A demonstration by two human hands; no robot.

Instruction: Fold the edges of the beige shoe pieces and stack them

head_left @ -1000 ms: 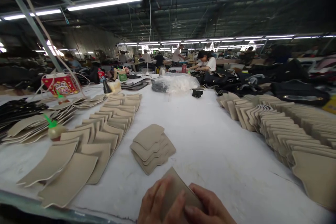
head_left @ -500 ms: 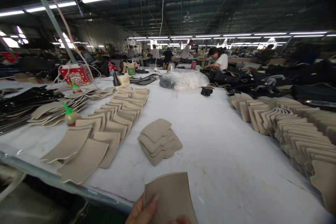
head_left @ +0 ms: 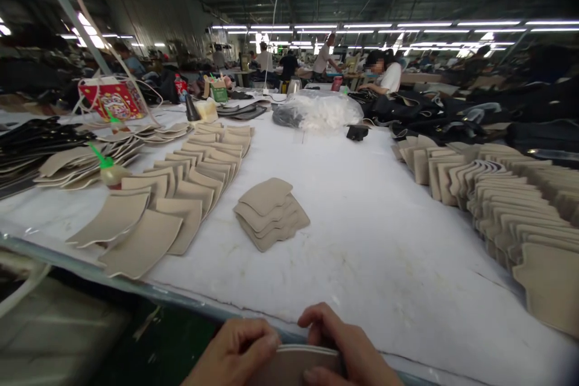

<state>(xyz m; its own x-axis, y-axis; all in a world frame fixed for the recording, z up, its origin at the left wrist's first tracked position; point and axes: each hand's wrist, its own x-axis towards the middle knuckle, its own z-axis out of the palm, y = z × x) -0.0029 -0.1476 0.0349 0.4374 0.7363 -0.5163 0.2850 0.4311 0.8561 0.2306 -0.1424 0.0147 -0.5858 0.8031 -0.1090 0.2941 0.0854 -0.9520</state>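
Observation:
Close to me at the table's front edge, a taupe padded panel (head_left: 298,363) with a pale edge is held between both hands. My left hand (head_left: 239,350) grips its left side, thumb along the top edge. On the right side, my right hand (head_left: 346,350) holds it with the thumb on the near face and the index finger curled above. The panel's lower part is cut off by the frame. Beyond my hands, a small fanned stack of taupe panels (head_left: 271,214) lies on the white table (head_left: 362,241).
Long overlapping rows of taupe panels lie at left (head_left: 181,193) and right (head_left: 520,211). A glue bottle (head_left: 113,174) with a green nozzle stands among the left panels. Farther back are a clear plastic bag (head_left: 321,110), dark bags (head_left: 416,110), a red box (head_left: 113,99) and a co-worker (head_left: 384,75).
The panel has come down and toward me and is tilted, now showing its edge. My right hand has risen into view on its right side. The camera view has tipped downward.

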